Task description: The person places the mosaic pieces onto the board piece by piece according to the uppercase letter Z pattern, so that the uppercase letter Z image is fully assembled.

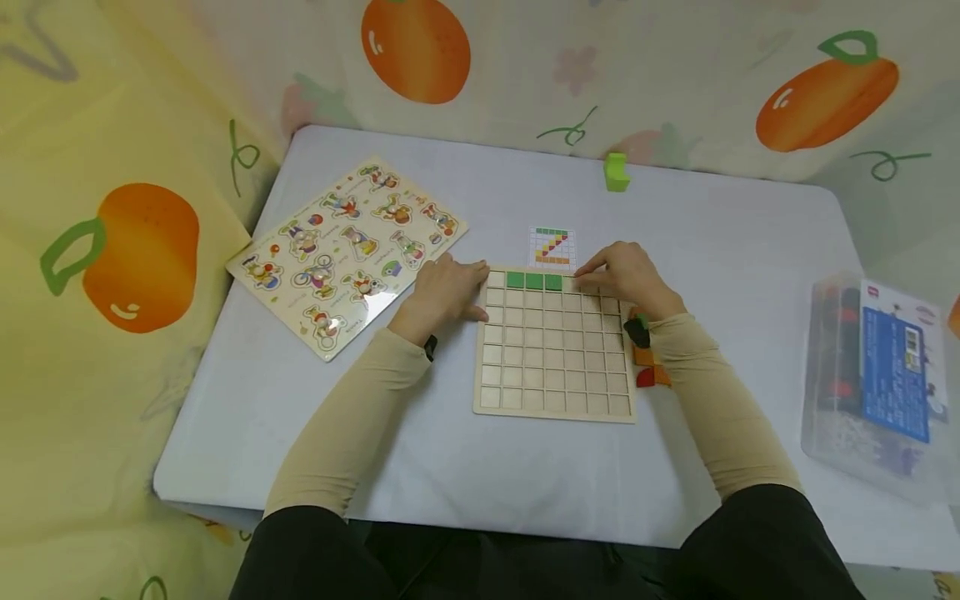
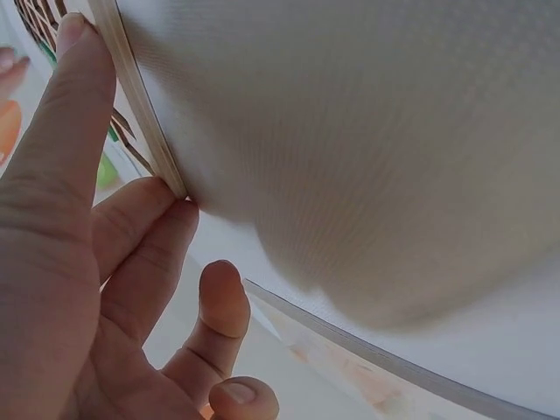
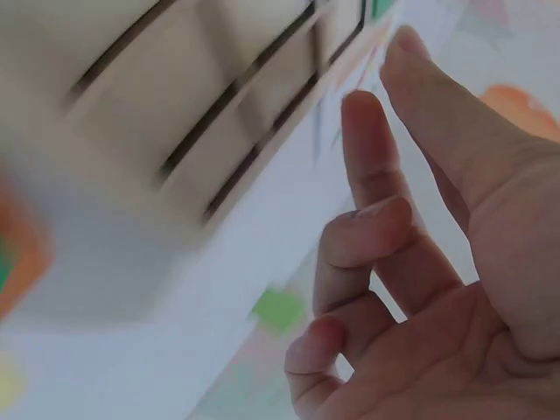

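A wooden grid board (image 1: 555, 358) lies in front of me, with three green square tiles (image 1: 534, 281) in its far row. At its far left corner, my left hand (image 1: 442, 296) grips the edge; the left wrist view shows the thumb on the frame and two fingertips against the corner. My right hand (image 1: 626, 273) hovers over the far row, right of the tiles. In the right wrist view, its thumb and index finger stand apart with nothing visible between them. A small pattern card (image 1: 552, 247) with a Z of coloured squares lies beyond the board.
Orange, red and green blocks (image 1: 647, 367) sit beside the board's right edge, partly under my right wrist. A picture puzzle board (image 1: 352, 250) lies at left. A light green block (image 1: 617, 172) stands at the back. A clear plastic case (image 1: 873, 383) is at far right.
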`<state>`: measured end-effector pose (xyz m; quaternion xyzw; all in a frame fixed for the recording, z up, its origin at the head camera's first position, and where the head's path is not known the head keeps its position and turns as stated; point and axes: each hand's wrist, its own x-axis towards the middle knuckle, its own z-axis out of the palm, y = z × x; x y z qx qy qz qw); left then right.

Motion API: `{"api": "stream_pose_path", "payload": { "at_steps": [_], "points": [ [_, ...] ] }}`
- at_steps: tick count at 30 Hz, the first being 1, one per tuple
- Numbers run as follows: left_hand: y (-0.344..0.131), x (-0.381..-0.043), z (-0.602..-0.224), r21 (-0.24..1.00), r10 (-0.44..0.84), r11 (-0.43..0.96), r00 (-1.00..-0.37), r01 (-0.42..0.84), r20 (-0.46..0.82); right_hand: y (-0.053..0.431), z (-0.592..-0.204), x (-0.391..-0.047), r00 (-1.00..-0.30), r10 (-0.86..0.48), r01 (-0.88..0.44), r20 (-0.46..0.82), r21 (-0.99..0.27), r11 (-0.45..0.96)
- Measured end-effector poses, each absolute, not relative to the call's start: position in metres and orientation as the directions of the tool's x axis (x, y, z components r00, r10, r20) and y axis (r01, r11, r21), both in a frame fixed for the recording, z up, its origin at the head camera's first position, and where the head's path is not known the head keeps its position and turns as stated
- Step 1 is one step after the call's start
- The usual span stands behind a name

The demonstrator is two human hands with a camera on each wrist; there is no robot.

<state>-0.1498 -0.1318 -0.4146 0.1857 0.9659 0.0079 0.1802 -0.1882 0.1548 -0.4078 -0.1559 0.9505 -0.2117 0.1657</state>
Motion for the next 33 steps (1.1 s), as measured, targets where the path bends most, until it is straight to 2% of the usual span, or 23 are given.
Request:
{"api": "stream_pose_path", "payload": {
  "at_steps": [11, 19, 33],
  "points": [
    [-0.135, -0.151, -0.416, 0.097, 0.372, 0.927, -0.864, 0.361, -0.339, 0.221, -0.407, -0.167, -0.895, -0.218, -0.044, -0.390, -0.409, 0.911],
    [-0.134, -0.151, -0.419, 0.086, 0.389, 0.920, -0.867, 0.382, -0.311, 0.238, -0.405, -0.156, -0.899, -0.206, -0.034, -0.386, -0.407, 0.913],
    [-0.135, -0.148, -0.415, 0.095, 0.394, 0.918, -0.871, 0.384, -0.292, 0.241, -0.404, -0.152, -0.825, -0.262, -0.025, -0.500, -0.432, 0.902]
  ]
}}
